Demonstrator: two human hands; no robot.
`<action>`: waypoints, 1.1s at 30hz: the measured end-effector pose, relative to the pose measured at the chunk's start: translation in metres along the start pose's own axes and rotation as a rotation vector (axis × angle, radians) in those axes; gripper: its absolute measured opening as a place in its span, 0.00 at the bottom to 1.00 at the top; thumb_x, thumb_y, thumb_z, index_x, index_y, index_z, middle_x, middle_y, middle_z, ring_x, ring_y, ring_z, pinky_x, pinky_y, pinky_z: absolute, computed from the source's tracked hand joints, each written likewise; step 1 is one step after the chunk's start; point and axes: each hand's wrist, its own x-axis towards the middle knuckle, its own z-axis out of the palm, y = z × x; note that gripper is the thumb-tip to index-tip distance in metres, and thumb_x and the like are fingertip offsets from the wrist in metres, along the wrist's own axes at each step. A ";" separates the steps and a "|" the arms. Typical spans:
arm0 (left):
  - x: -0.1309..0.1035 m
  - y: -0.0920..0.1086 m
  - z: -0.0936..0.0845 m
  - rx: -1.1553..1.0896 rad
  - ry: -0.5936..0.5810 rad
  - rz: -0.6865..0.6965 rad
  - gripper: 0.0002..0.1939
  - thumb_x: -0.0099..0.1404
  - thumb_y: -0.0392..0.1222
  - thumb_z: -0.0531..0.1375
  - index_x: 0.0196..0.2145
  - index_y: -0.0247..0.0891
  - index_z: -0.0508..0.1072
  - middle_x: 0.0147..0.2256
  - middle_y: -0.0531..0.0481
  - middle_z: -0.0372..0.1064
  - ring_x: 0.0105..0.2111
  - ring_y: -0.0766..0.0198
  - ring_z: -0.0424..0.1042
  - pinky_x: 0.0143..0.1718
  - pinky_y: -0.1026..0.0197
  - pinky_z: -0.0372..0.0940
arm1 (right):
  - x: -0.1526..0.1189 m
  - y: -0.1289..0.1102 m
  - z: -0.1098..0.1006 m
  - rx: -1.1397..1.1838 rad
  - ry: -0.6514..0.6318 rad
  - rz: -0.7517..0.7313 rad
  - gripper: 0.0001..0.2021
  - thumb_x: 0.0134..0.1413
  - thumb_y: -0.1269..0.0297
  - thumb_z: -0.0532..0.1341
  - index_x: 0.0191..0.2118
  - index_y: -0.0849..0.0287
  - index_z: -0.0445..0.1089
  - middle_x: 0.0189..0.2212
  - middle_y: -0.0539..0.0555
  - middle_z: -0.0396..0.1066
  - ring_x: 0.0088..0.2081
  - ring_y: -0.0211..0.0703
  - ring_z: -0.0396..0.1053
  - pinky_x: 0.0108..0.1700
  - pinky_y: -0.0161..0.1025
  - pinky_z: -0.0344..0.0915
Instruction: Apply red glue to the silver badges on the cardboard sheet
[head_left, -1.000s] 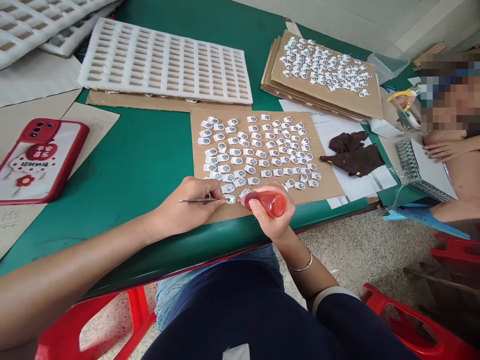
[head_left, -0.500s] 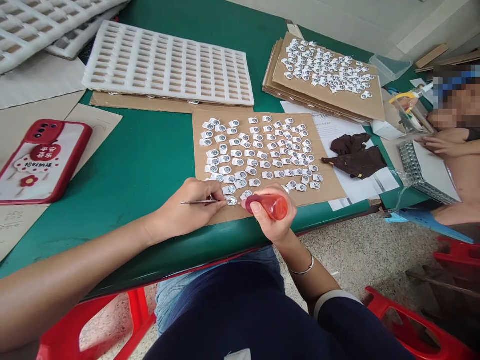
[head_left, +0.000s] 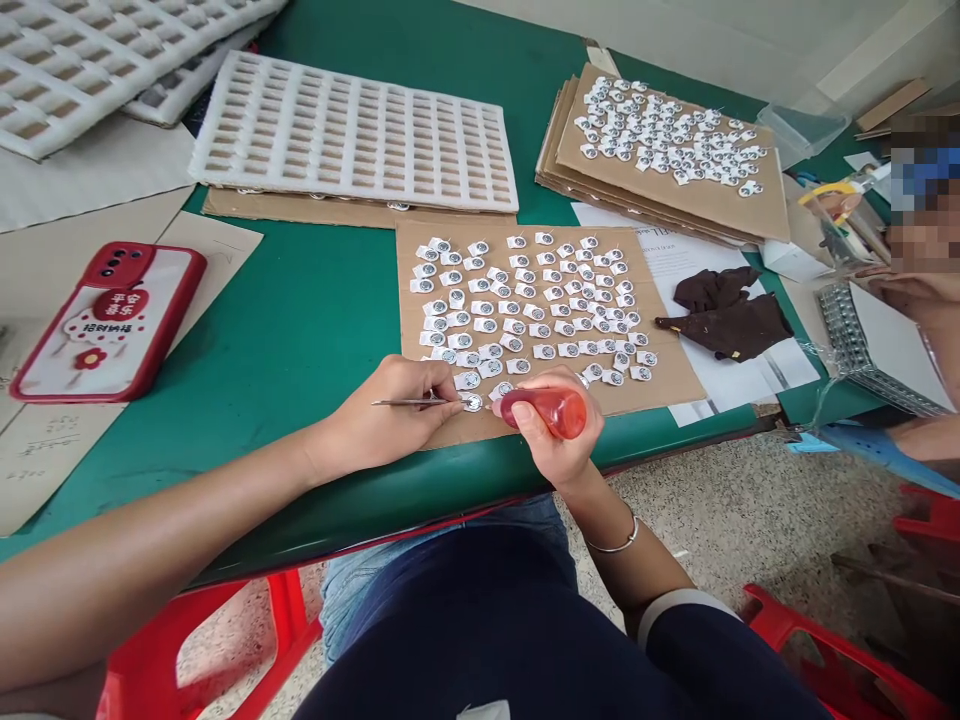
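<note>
In the head view, the left hand point(head_left: 397, 405) pinches a thin metal tool point(head_left: 405, 402) between thumb and fingers, beside a round-faced white tag point(head_left: 474, 403) near the near edge of a cardboard sheet point(head_left: 667, 380). The right hand point(head_left: 566, 445) wraps round a red bottle point(head_left: 559, 412), its narrow end toward that tag. Similar tags point(head_left: 526, 291) lie farther back; a brown cloth point(head_left: 739, 325) sits right, a phone point(head_left: 112, 325) well left.

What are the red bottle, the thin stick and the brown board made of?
Red bottle: probably plastic, glossy and partly see-through, with shiny highlights.
Thin stick: maybe metal, greyish with a slight gleam, but too small to be sure.
Brown board: looks like cardboard, dull and plain brown.
</note>
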 end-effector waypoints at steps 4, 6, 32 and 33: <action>0.000 0.001 -0.001 -0.007 0.001 0.019 0.05 0.60 0.37 0.56 0.27 0.36 0.70 0.26 0.54 0.70 0.25 0.69 0.66 0.25 0.68 0.57 | 0.001 0.000 0.000 0.000 -0.006 -0.010 0.10 0.45 0.70 0.64 0.36 0.57 0.67 0.28 0.51 0.69 0.30 0.40 0.67 0.34 0.43 0.67; 0.000 0.001 -0.002 -0.009 0.005 0.030 0.05 0.60 0.37 0.56 0.27 0.36 0.70 0.25 0.54 0.69 0.24 0.70 0.65 0.24 0.68 0.57 | 0.001 0.000 0.000 0.014 -0.013 -0.012 0.10 0.45 0.70 0.64 0.36 0.57 0.66 0.28 0.51 0.69 0.30 0.40 0.67 0.34 0.43 0.67; 0.002 -0.002 -0.001 -0.030 0.007 0.017 0.05 0.59 0.37 0.56 0.27 0.36 0.70 0.25 0.54 0.69 0.25 0.69 0.67 0.24 0.68 0.59 | 0.004 0.000 0.001 0.075 -0.032 0.043 0.07 0.47 0.68 0.63 0.34 0.56 0.67 0.26 0.52 0.69 0.30 0.42 0.67 0.35 0.45 0.66; 0.002 -0.002 -0.001 -0.032 0.006 0.017 0.05 0.59 0.37 0.57 0.27 0.36 0.70 0.25 0.54 0.69 0.25 0.69 0.67 0.24 0.68 0.59 | 0.004 0.000 0.001 0.076 -0.033 0.044 0.07 0.47 0.68 0.63 0.34 0.57 0.67 0.27 0.52 0.69 0.30 0.42 0.67 0.35 0.45 0.66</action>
